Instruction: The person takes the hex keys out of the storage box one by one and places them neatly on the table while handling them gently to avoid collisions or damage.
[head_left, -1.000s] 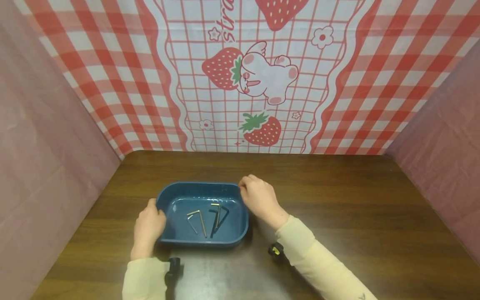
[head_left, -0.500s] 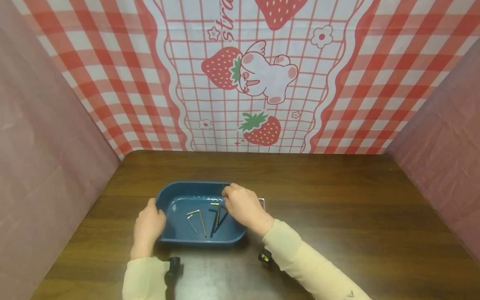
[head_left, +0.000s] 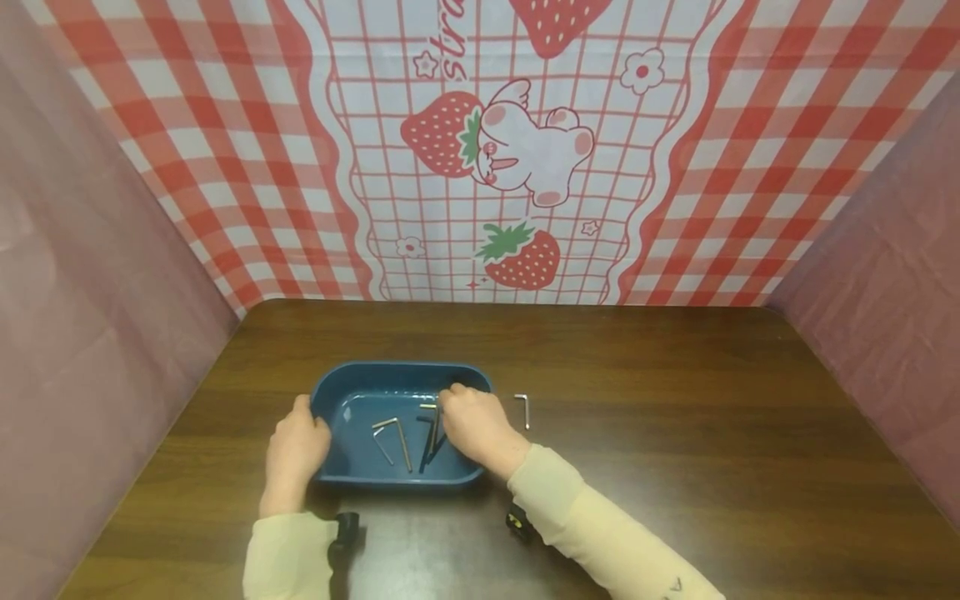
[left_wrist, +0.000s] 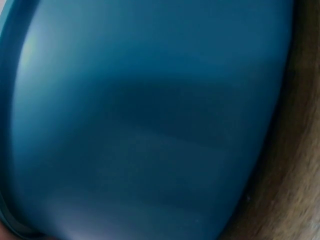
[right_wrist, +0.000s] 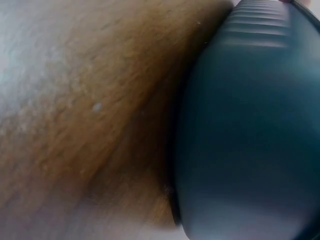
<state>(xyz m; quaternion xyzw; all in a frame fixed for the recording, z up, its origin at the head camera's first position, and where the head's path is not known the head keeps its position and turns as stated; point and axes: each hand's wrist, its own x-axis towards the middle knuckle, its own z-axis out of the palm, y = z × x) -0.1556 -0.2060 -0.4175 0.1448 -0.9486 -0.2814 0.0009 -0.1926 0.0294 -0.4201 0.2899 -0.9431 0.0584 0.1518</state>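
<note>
A blue, glossy plastic tray with rounded corners [head_left: 375, 377] sat upright, its left end gripped by the left hand [head_left: 296, 454]. Inside lay L-shaped metal hex keys: a bronze-toned one [head_left: 403, 446], its bend pointing away from the person; a thinner silver one [head_left: 383, 450] just left of it; and, right of centre, a black one [head_left: 427, 450] close beside a brassy, gold-coloured one [head_left: 436, 427]. The right hand [head_left: 480, 429] reached over the tray's right side, fingertips near these; whether they pinched anything was hidden. Another L-shaped silver hex key [head_left: 527, 412] lay outside, near the right end.
</note>
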